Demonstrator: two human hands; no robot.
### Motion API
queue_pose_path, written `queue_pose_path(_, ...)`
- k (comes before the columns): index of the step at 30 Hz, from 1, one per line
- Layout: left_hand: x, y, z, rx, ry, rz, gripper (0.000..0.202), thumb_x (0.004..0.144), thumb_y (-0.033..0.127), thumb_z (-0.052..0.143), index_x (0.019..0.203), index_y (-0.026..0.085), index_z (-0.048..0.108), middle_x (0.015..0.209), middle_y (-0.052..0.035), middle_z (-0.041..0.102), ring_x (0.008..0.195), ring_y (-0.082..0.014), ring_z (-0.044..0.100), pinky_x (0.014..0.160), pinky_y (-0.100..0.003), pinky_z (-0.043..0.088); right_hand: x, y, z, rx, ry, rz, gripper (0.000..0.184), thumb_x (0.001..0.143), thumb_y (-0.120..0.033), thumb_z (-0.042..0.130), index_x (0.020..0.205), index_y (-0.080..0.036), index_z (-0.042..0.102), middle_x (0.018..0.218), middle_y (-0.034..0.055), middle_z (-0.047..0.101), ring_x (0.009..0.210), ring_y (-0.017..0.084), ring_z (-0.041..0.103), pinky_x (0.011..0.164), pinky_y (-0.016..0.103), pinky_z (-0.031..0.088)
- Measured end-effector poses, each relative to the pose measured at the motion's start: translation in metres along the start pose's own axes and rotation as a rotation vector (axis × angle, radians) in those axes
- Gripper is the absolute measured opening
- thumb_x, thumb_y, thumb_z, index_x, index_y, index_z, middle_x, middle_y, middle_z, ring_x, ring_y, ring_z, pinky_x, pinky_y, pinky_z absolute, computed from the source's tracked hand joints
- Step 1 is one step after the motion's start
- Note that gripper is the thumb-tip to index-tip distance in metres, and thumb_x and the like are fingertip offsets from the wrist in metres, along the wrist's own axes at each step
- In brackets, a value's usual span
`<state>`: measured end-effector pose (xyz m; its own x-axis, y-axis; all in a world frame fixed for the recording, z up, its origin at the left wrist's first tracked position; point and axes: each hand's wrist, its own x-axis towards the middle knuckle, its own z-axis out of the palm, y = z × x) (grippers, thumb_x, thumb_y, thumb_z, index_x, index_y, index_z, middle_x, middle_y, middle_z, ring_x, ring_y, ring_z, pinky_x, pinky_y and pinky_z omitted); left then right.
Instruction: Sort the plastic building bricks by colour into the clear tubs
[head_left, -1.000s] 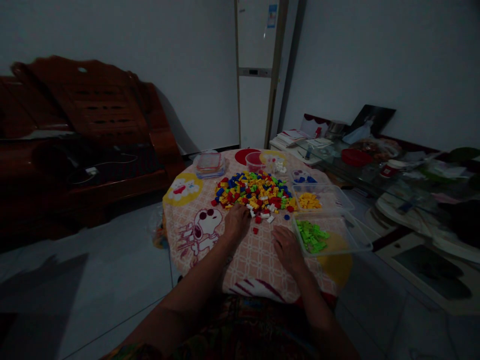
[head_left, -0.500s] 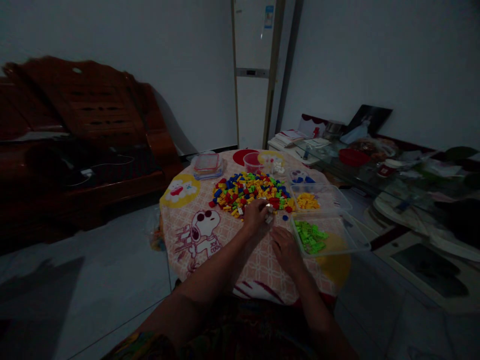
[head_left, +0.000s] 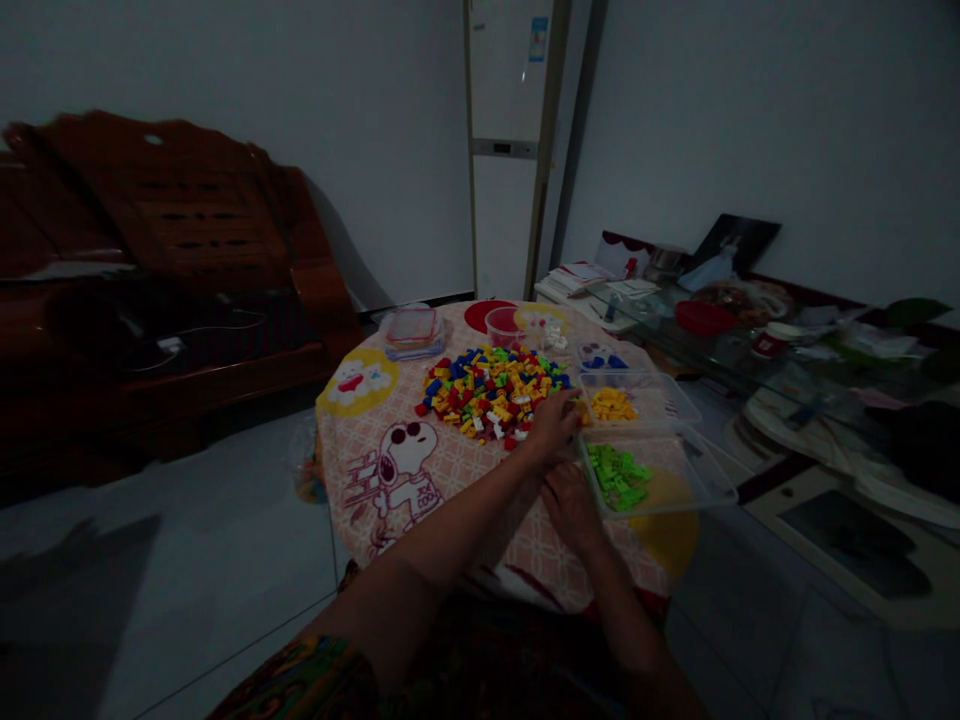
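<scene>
Left hand (head_left: pixel 553 422) sat at 4 o'clock edge of brick pile (head_left: pixel 491 385), which lay toward 12 o'clock on tabletop (head_left: pixel 465 470), beside yellow-brick tray (head_left: pixel 664 383). Could not tell fingers' state in dim light. Right hand (head_left: pixel 571 503) lay flat with fingers extended, at 9 o'clock of green-brick tray (head_left: pixel 701 472). Clean single-brick pinch seemed wise, leaving neighbours undisturbed.

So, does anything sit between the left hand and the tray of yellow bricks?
Nothing visible does. The left hand is at the right edge of the brick pile, just beside the yellow-brick tray. The right hand lies nearer the person, by the green-brick tray.
</scene>
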<state>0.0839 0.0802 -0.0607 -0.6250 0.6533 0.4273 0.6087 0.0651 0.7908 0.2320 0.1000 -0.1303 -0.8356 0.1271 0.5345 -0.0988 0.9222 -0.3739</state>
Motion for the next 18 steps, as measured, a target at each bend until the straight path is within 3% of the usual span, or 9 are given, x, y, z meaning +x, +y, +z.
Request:
queue_pose_path(4, -0.021, -0.016, -0.042, 0.151, 0.090, -0.009, 0.038, 0.086, 0.009, 0.057, 0.118, 0.020, 0.072, 0.120, -0.0092, 0.072, 0.113, -0.0223, 0.066, 0.102, -0.039, 0.052, -0.001, 0.000, 0.000, -0.003, 0.012, 0.028, 0.034, 0.094, -0.014, 0.048, 0.120, -0.016, 0.071, 0.130, 0.0162, 0.068, 0.126, 0.029, 0.057, 0.110, 0.053, 0.048)
queue_pose_path(9, -0.051, -0.044, -0.092, 0.324, 0.271, -0.124, 0.034, 0.085, 0.009, 0.051, 0.109, 0.021, 0.073, 0.111, -0.0085, 0.072, 0.106, -0.0227, 0.066, 0.096, -0.037, 0.052, -0.002, 0.000, 0.001, 0.005, 0.013, 0.033, 0.035, 0.097, -0.017, 0.047, 0.121, -0.020, 0.071, 0.132, 0.0140, 0.068, 0.127, 0.028, 0.058, 0.111, 0.054, 0.047)
queue_pose_path(14, -0.077, -0.072, -0.120, 0.479, 0.462, -0.297, 0.023, 0.085, 0.015, 0.054, 0.096, 0.020, 0.074, 0.104, -0.0113, 0.071, 0.102, -0.0266, 0.063, 0.091, -0.037, 0.050, -0.003, 0.000, 0.002, -0.001, 0.024, 0.029, 0.034, 0.097, -0.017, 0.047, 0.120, -0.018, 0.072, 0.132, 0.0143, 0.068, 0.128, 0.027, 0.058, 0.111, 0.053, 0.048)
queue_pose_path(18, -0.081, -0.080, -0.132, 0.504, 0.406, -0.377, 0.022, 0.083, 0.015, 0.053, 0.090, 0.020, 0.074, 0.099, -0.0120, 0.070, 0.100, -0.0279, 0.062, 0.091, -0.040, 0.049, -0.002, 0.001, 0.001, -0.010, 0.019, 0.017, 0.032, 0.096, -0.017, 0.049, 0.119, -0.017, 0.072, 0.131, 0.0149, 0.069, 0.127, 0.028, 0.058, 0.111, 0.052, 0.048)
